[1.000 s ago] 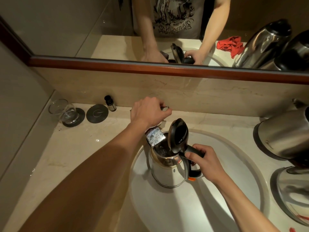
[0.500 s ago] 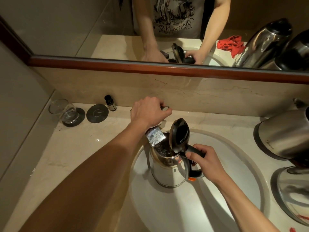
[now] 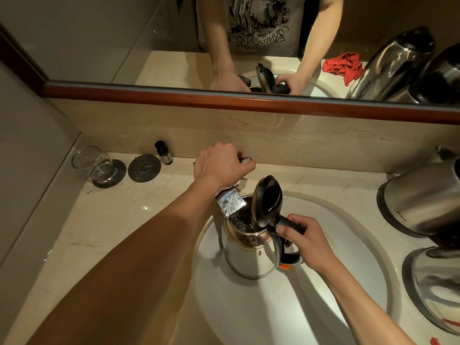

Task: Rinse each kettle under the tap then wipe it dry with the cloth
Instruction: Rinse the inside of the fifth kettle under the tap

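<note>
**Kettle held under the running tap**

A stainless steel kettle (image 3: 251,252) stands upright in the white basin (image 3: 348,245), its black lid (image 3: 267,201) hinged open and tilted up. The flat spout of the tap (image 3: 230,203) reaches over the kettle's mouth, and water glints and ripples inside the opening. The right hand (image 3: 307,242) is wrapped around the kettle's black handle (image 3: 286,226), fingers curled tight on it, with a small orange tab showing just below at the handle's base. The left hand (image 3: 221,165) is clenched over the tap's lever behind the spout, fingers curled around it; a bit of metal pokes out past the knuckles.

On the marble counter (image 3: 112,220) to the right stand two more steel kettles, one (image 3: 423,200) near the back wall and another (image 3: 435,282) nearer, cut off by the frame edge. To the left, near the wall, sit a clear glass (image 3: 92,165) on a dark coaster, a second round coaster (image 3: 144,168) beside it, and a small dark-capped bottle (image 3: 164,153). The mirror (image 3: 99,33) above reflects a crumpled red cloth (image 3: 344,66) lying beside the basin.
</note>
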Demonstrator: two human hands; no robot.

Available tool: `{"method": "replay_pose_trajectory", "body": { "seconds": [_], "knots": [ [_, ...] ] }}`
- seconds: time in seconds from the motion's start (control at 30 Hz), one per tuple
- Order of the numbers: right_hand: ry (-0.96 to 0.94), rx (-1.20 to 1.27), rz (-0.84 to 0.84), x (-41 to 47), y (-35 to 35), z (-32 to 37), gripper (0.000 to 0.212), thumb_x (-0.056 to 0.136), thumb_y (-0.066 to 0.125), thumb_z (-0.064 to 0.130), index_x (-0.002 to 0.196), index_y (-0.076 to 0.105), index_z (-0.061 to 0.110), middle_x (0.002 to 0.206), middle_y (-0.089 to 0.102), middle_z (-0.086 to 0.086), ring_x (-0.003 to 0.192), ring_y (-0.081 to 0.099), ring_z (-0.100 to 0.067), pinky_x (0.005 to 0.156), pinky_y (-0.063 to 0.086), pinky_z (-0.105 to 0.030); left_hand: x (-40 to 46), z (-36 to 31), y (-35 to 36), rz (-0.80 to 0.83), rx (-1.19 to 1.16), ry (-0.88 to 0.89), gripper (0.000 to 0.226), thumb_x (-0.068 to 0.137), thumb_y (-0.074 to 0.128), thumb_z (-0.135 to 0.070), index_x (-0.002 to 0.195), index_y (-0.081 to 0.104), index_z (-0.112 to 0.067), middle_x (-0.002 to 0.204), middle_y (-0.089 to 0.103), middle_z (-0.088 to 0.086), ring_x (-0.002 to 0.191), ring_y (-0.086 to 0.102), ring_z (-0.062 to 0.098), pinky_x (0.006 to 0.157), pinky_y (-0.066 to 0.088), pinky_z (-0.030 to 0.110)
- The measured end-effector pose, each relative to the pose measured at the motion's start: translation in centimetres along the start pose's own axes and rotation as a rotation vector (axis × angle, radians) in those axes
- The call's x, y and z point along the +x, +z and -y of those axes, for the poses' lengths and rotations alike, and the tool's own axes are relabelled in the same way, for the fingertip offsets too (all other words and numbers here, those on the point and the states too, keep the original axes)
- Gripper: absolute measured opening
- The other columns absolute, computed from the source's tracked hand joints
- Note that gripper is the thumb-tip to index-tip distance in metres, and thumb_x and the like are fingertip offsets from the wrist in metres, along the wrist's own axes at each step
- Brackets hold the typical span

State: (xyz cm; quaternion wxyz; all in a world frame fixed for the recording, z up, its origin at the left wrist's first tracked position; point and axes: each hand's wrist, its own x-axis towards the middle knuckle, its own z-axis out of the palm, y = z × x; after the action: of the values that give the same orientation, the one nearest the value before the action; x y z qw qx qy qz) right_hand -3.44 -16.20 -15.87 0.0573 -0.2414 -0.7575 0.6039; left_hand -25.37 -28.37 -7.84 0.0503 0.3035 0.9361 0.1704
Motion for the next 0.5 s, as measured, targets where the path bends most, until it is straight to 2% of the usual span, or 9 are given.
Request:
{"method": "replay_pose_trajectory", "body": {
  "seconds": [0.1,0.3,0.5],
  "knots": [
    [0.001,-0.007,0.001,-0.02,0.06,-0.23,0.058,0.068,0.071,0.050,0.071,0.060,-0.007,0.062,0.057,-0.024,0.060,0.055,-0.027,0.065,0.043,-0.041,0.05,0.05,-0.04,0.004,0.005,-0.002,0.040,0.084,0.052,-0.061,0.064,0.057,-0.026,0.058,0.059,-0.006,0.062,0.059,0.019,0.063,0.048,0.029],
    [0.006,-0.021,-0.001,-0.08,0.17,-0.08,0.056,0.068,0.071,0.050,0.070,0.060,-0.005,0.063,0.058,-0.025,0.061,0.056,-0.027,0.066,0.045,-0.043,0.00,0.05,-0.06,-0.004,0.004,-0.004,0.042,0.084,0.053,-0.059,0.060,0.054,-0.024,0.056,0.056,-0.006,0.059,0.056,0.017,0.058,0.040,0.028],
    [0.007,-0.042,-0.002,-0.02,0.03,0.27,0.057,0.069,0.071,0.050,0.072,0.061,-0.006,0.065,0.061,-0.025,0.062,0.059,-0.038,0.068,0.051,-0.059,-0.02,0.04,0.03,0.000,0.004,-0.003,0.040,0.084,0.053,-0.060,0.071,0.065,-0.024,0.056,0.056,-0.006,0.060,0.056,0.016,0.061,0.046,0.027]
  ]
}}
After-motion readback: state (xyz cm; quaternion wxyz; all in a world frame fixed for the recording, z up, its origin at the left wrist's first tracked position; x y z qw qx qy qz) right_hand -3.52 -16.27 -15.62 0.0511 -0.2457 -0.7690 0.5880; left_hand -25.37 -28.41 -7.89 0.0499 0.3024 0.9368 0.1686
